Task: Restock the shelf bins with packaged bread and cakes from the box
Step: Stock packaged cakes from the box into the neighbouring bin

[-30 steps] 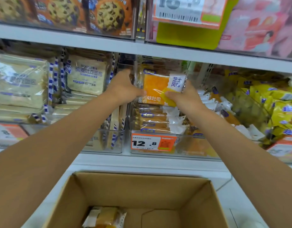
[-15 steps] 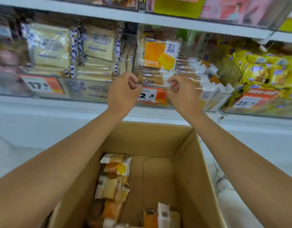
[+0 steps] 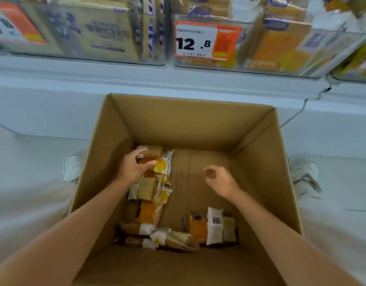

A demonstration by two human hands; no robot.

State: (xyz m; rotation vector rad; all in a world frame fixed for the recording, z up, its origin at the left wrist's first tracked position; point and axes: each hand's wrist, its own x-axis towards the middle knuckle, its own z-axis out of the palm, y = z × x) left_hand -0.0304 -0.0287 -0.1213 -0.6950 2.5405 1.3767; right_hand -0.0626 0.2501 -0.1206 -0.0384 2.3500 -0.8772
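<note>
We see a plain brown cardboard box (image 3: 258, 162) whose packaged cakes (image 3: 151, 211) show orange, yellow and tan under clear wrap with white ends. Beneath the fingers (image 3: 146, 165) of our left hand (image 3: 132, 170), one packet (image 3: 160, 164) carries a bright yellow patch on orange. Below the curled fingers of our right hand (image 3: 219, 180), a white label (image 3: 214, 226) bears a black barcode. Above both hands, the price tag (image 3: 206, 41) is white and orange with black numerals, beside cream bread packs (image 3: 99, 32) striped blue and white. The shoes (image 3: 304, 174) are off-white.
</note>
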